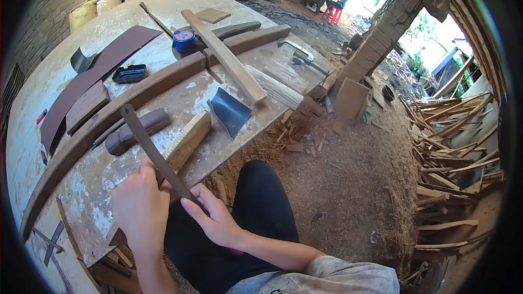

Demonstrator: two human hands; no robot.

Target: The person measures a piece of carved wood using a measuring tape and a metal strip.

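My right hand (pixel 215 218) is closed around the lower end of a long, flat, dark metal strip (pixel 155 155), with the thumb laid on top. The strip has a rounded tip with a small hole and slants up to the left. Closed against the strip's left side is my left hand (pixel 139 204); its fingers are turned away, so what they grip is hidden. Under the strip lies a pale wooden block (pixel 188 136) with a row of notches along one edge. A wooden mallet (pixel 136 130) rests just beyond my left hand. A dark curved sheet (pixel 230 113) sits near the table edge.
Long curved wooden pieces (pixel 163 79) and a straight bar (pixel 223 57) lie across the table (pixel 32 103). A blue tape measure (pixel 184 40), a black tray (pixel 129 73) and a clamp (pixel 297 51) are there too. Scrap wood (pixel 452 169) is piled at right. A person (pixel 341 0) sits far back.
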